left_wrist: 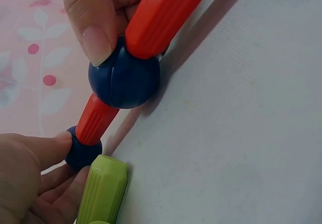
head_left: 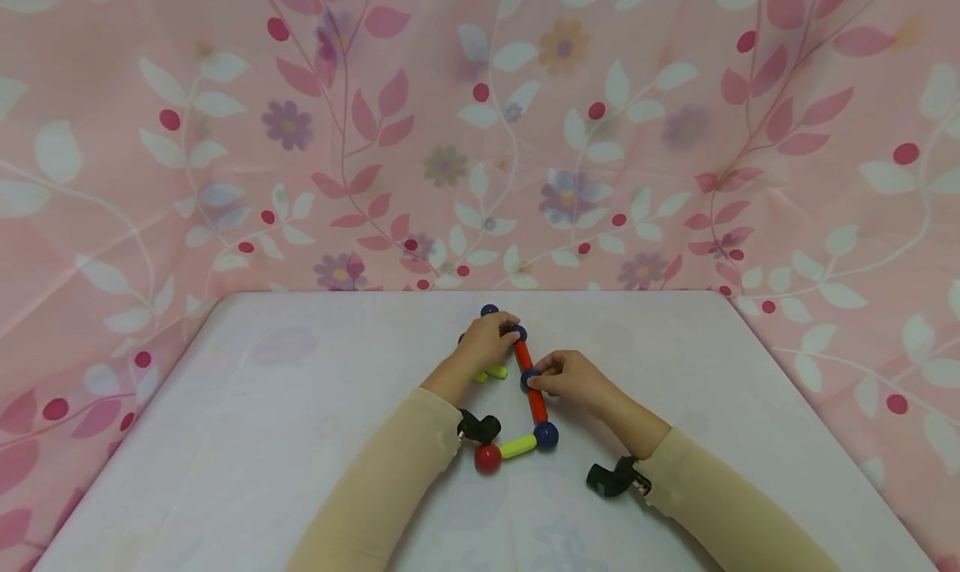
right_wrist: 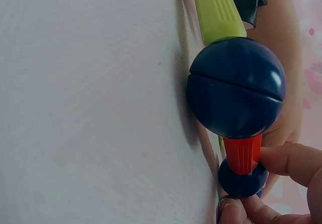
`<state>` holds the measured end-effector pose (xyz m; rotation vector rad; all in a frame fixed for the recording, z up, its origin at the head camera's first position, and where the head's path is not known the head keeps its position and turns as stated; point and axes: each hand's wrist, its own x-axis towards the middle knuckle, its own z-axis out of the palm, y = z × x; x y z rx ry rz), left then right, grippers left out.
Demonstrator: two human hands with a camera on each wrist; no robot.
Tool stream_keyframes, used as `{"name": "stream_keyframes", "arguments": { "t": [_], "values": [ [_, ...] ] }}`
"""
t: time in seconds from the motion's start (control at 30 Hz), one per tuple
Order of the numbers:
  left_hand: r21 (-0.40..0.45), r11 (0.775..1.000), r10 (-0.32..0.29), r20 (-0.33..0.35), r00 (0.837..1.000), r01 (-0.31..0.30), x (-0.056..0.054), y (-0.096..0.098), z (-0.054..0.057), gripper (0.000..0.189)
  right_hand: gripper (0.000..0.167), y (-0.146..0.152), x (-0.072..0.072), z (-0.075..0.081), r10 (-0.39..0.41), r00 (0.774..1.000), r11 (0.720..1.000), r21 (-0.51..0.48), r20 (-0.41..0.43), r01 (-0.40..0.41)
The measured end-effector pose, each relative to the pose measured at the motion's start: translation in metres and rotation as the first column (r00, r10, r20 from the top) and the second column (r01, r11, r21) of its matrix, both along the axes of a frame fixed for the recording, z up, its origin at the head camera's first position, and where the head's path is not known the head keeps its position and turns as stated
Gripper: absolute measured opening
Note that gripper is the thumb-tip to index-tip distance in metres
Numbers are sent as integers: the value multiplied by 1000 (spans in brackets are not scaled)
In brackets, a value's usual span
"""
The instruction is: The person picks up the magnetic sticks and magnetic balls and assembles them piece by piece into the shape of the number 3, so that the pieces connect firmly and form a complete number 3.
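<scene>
A chain of toy rods and balls lies on the table. My left hand (head_left: 486, 343) pinches the far blue ball (head_left: 519, 333) between thumb and fingers. Nearer, my right hand (head_left: 576, 378) pinches the middle blue ball (head_left: 529, 380). One red rod (head_left: 523, 356) joins these two balls; another red rod (head_left: 537, 407) runs from the middle ball to the near blue ball (head_left: 546, 435). From there a yellow-green rod (head_left: 518, 447) leads to a red ball (head_left: 487, 459). The left wrist view shows both pinches, with thumbs against the balls. My left hand hides some pieces behind it.
Yellow-green rods (head_left: 492, 374) lie beneath my left forearm. Another blue ball (head_left: 489, 309) sits beyond my left hand, near the far table edge. The white-covered table (head_left: 262, 439) meets a pink floral curtain (head_left: 450, 138). Black wrist cameras (head_left: 611, 480) stick out from both cuffs.
</scene>
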<state>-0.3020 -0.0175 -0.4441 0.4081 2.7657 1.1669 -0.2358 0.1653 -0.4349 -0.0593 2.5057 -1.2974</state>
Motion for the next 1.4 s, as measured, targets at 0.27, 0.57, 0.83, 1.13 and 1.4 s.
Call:
{"name": "stream_keyframes", "arguments": {
  "t": [0.27, 0.57, 0.83, 1.13, 1.4],
  "values": [
    [5, 1000, 7, 9, 1000, -8, 4, 1, 3, 32, 25, -1, 1, 2, -8, 1000, 1000, -10, 6, 8],
    [-6, 999, 36, 9, 999, -36, 4, 1, 2, 32, 26, 0, 0, -1, -9, 1000, 1000, -7, 5, 9],
    [23, 999, 41, 26, 999, -42, 9, -1, 7, 32, 26, -1, 0, 0, -12, 1000, 1000, 0, 7, 12],
    [56, 998, 34, -9, 999, -33, 14, -14, 10, 32, 27, -2, 0, 0, -19, 1000, 1000, 11, 15, 19],
    [94, 996, 10, -24, 1000, -7, 20, -27, 12, 29, 26, -1, 0, 0, -14, 1000, 1000, 6, 19, 14]
  ]
}}
